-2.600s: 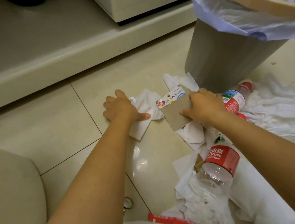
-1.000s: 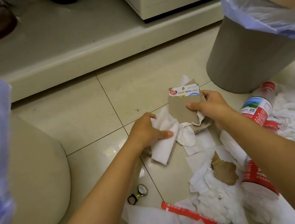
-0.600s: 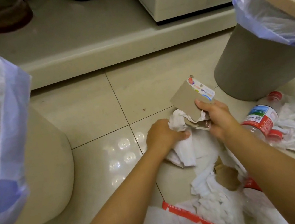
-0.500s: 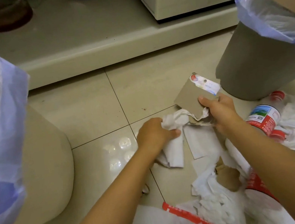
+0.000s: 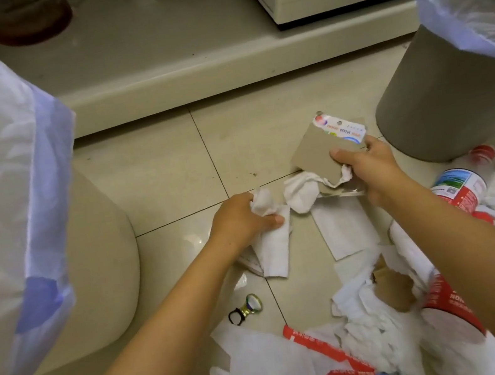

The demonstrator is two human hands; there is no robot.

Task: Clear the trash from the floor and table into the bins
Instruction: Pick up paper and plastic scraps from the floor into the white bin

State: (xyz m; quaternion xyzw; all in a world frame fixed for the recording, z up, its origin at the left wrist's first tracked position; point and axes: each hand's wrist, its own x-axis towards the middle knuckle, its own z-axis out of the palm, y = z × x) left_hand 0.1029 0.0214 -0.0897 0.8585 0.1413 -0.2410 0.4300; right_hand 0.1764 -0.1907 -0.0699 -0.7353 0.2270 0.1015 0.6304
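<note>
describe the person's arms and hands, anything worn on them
Both forearms are bare as far as the frame shows: no sleeves, gloves, watch or bracelet. The left hand and right hand show no rings on the fingers in view. The nails that show look short and unpainted.

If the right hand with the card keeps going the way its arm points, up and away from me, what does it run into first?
Probably the grey bin on the right. The right hand holds the cardboard card and some tissue just short of the bin's base, with only bare floor between. Depth is hard to judge.
</note>
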